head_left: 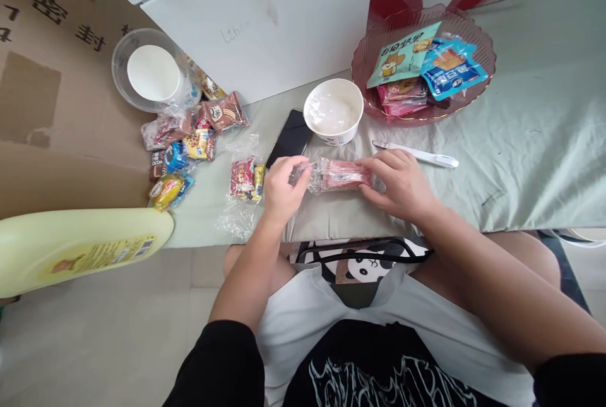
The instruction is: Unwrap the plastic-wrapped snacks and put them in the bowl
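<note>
A pink snack packet in clear plastic wrap (344, 175) lies on the cloth between my hands. My left hand (286, 187) pinches the loose clear end of the wrap, thumb and fingers closed on it. The right end of the packet is gripped by my right hand (400, 181), with fingers above and thumb below. Just behind stands a white paper bowl (334, 110) with clear plastic inside. A white utility knife (419, 154) rests beyond my right hand. To the left of my left hand, a wrapped bundle of small red and gold packets (245, 178) sits on the cloth.
A pink glass bowl (490, 72) with snack packets stands at the back right. A dark phone (288, 137) lies beside the paper bowl. Several small snacks (199, 142), a clear tub (120, 82) holding a paper cup (154, 72), and a yellow bottle (85, 243) are at the left.
</note>
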{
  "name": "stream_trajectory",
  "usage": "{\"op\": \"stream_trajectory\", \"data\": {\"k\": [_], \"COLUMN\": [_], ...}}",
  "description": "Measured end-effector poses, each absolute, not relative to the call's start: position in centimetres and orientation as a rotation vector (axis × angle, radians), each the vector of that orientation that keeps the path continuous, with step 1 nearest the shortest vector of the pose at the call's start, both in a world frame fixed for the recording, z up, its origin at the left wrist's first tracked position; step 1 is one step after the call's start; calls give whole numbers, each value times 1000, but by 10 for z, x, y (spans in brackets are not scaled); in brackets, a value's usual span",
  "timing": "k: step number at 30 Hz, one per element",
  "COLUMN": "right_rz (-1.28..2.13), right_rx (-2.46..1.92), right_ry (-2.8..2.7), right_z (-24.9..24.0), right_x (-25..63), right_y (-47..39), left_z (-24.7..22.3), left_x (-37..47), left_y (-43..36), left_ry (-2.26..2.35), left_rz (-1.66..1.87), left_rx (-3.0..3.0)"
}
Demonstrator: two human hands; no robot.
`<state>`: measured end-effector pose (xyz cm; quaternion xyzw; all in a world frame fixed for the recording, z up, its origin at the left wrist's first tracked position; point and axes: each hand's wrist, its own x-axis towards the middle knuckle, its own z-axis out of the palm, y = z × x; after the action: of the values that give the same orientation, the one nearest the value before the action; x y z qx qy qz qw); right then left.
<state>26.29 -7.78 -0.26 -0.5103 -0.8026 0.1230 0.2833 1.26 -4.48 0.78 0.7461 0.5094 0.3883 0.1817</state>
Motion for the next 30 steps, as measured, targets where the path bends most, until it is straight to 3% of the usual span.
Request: {"op": "stream_trajectory", "data": {"k": [9, 17, 20, 26, 30], "right_rz": [399, 119, 83, 268, 280], "right_rx": [-1127, -1086, -1069, -969, -1130], "right_ry": [-2138, -2232, -2196, -2131, -2244], "right_z": [9, 1, 5, 20, 23], "right_x": [263, 266, 269, 271, 274], "right_y": [-83, -78, -77, -85, -91], "left_z": [21, 18, 18, 22, 19], "left_x": [14, 14, 12, 11, 25], "left_y": [-57, -57, -56, -45, -47], "left_ry": [1166, 1061, 1028, 1000, 1132], "left_rz": [1413, 1277, 1222, 1384, 1196], "left_rx": [2179, 2062, 1897, 1031, 1151]}}
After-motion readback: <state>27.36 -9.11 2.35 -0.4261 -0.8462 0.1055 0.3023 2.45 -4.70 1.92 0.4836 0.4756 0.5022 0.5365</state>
